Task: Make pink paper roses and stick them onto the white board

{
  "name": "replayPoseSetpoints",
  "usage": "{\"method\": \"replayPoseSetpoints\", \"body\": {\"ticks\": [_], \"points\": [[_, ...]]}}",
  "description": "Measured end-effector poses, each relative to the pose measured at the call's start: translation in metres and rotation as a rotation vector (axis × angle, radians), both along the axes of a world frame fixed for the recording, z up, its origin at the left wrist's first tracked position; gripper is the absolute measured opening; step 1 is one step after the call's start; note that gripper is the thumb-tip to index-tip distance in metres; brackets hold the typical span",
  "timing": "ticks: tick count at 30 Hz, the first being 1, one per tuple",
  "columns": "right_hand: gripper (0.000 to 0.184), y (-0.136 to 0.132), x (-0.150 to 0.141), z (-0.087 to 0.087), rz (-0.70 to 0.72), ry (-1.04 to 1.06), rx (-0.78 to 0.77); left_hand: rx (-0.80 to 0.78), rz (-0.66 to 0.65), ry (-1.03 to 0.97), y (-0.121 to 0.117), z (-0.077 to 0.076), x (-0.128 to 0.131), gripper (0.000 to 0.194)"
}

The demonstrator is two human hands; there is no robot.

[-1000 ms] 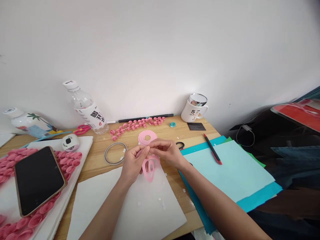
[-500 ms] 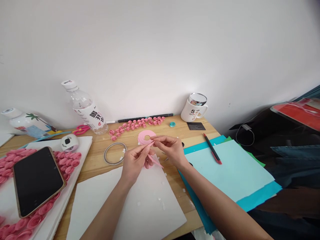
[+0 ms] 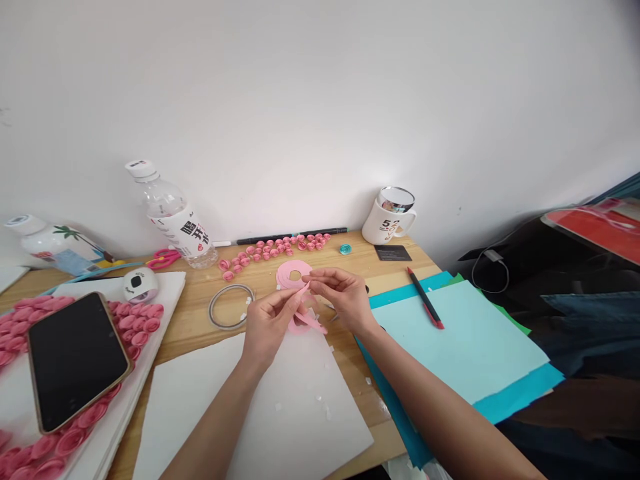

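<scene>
A pink paper strip (image 3: 314, 323) hangs in a curl between my two hands. My left hand (image 3: 269, 323) pinches it between thumb and fingers. At the strip's upper end, the fingertips of my right hand (image 3: 345, 297) are closed on it too. Just beyond my hands lie flat pink paper rings (image 3: 287, 272), stacked on the wooden table. Under my wrists a white sheet (image 3: 300, 407) is spread, with small white scraps on it. Several small rolled pink paper flowers (image 3: 267, 251) stand in rows further back, and one teal paper coil (image 3: 345, 249) sits to their right.
On the left a phone (image 3: 77, 360) rests on a white board bordered with pink paper roses (image 3: 145, 325). A roll of tape (image 3: 213, 313), a water bottle (image 3: 175, 220) and pink scissors (image 3: 163, 259) are nearby. To the right are a mug (image 3: 385, 223), a pen (image 3: 425, 298) and blue sheets (image 3: 465, 340).
The pink strip's loose lower part has shifted and shows a wider curl below my fingers. Both hands stay almost in place, still pinching it.
</scene>
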State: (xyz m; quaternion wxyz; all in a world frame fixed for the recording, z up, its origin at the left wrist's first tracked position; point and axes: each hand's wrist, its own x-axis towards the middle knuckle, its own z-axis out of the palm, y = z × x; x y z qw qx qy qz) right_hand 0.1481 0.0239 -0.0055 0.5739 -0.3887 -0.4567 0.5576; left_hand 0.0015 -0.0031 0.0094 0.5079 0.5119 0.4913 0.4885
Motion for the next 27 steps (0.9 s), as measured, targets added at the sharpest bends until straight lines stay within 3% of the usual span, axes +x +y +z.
{"method": "replayPoseSetpoints", "body": {"ticks": [18, 27], "points": [[0.014, 0.0017, 0.0008, 0.0021, -0.069, 0.004, -0.015, -0.076, -0.004, -0.151, 0.0019, 0.0031, -0.0006, 0.021], [0.019, 0.0038, 0.0019, 0.0, 0.045, -0.026, -0.054, -0.09, 0.045, -0.123, 0.0046, -0.0001, -0.0038, 0.024]]}}
